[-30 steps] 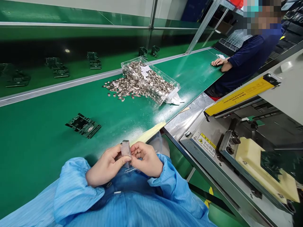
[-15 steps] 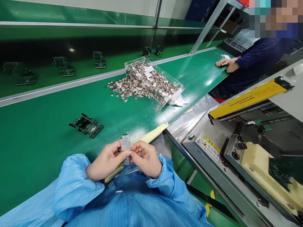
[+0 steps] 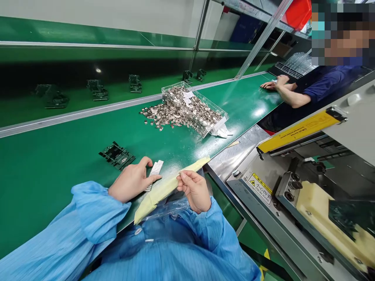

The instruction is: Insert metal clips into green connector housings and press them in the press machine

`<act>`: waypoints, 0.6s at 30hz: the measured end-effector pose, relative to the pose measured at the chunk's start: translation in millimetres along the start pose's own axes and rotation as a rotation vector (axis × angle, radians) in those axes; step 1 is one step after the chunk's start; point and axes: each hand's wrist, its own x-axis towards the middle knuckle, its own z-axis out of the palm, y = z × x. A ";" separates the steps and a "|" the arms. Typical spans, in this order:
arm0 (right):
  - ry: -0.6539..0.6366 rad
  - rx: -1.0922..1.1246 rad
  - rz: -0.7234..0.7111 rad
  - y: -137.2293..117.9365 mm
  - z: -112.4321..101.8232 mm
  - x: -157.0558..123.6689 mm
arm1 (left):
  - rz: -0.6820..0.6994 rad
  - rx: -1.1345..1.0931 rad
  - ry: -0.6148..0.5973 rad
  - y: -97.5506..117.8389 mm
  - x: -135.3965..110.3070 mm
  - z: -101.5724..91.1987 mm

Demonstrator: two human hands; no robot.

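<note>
– What is in hand?
– Steadying the strip [image 3: 156, 167], it seems: on the bench [image 3: 52, 168], left hand [image 3: 131, 180] curved round it (grip unclear), right hand [image 3: 197, 191] pinching, contents too small to tell. Light fingers called for.
– Around them?
– Metal pieces [image 3: 159, 116] spilling beside a clear box [image 3: 224, 117]; a machine [image 3: 259, 218], right.

green-topped desk [image 3: 43, 168] from the left edge toward the upper right of the frame, with pale glare [image 3: 259, 112] on top. metal rail [image 3: 88, 112] along the far edge; behind, dark glossy green panel [image 3: 161, 66] with a small bright reflection [image 3: 98, 70]. pale wall [image 3: 96, 21] at upper left. slanted metal post [image 3: 263, 41] at upper right. green floor [image 3: 252, 230] with yellow markings [image 3: 266, 255] at lower right.
</note>
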 end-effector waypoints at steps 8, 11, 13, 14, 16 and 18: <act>0.013 0.112 0.120 -8.0 4.5 -8.6 | -0.011 0.241 0.435 -56.7 -63.9 -8.6; -0.010 0.075 0.075 -6.6 8.4 -11.1 | -0.226 0.291 0.570 -88.2 -65.4 -20.0; -0.043 0.026 0.019 -4.9 12.1 -14.0 | -0.247 0.271 0.543 -100.1 -54.9 -23.9; -0.063 -0.006 -0.009 -4.1 14.0 -15.9 | -0.226 0.253 0.511 -102.6 -47.9 -24.5; -0.100 -0.074 -0.058 -2.2 16.8 -20.3 | -0.181 0.218 0.460 -101.9 -33.6 -24.1; -0.114 -0.134 -0.089 -0.1 18.0 -24.6 | -0.155 0.200 0.432 -97.2 -21.8 -24.0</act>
